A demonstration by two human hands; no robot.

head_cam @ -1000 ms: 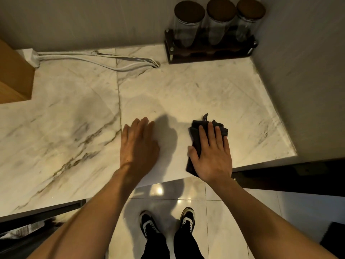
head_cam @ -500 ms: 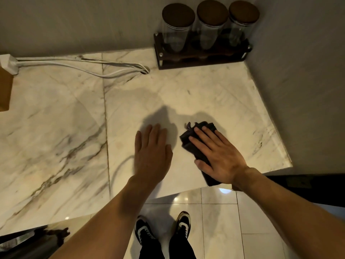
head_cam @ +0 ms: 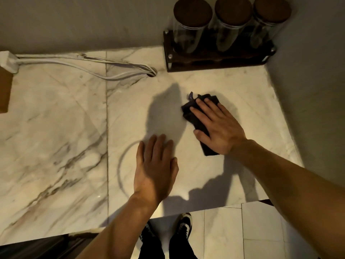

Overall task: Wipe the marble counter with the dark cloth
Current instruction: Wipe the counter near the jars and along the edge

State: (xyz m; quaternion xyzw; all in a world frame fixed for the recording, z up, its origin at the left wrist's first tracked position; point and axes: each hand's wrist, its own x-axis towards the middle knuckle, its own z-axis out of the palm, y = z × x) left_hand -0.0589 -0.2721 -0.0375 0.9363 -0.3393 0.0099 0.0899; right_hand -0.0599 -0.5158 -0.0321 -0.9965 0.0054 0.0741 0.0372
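The dark folded cloth (head_cam: 193, 114) lies on the white veined marble counter (head_cam: 56, 137), right of centre. My right hand (head_cam: 217, 126) presses flat on top of it, fingers spread and pointing up-left, covering most of the cloth; a small loop sticks out at its far corner. My left hand (head_cam: 155, 167) rests palm-down on the bare marble, nearer the front edge and left of the cloth, holding nothing.
A dark wooden rack (head_cam: 218, 60) with three lidded glass jars (head_cam: 192, 25) stands in the back right corner. White cables (head_cam: 84, 66) run along the back wall from a plug block (head_cam: 8, 61). A wall bounds the counter's right side. A brown box (head_cam: 4, 92) sits at far left.
My right hand has pushed the cloth away from the front edge toward the back of the counter. My left hand stays flat on the marble in much the same spot.
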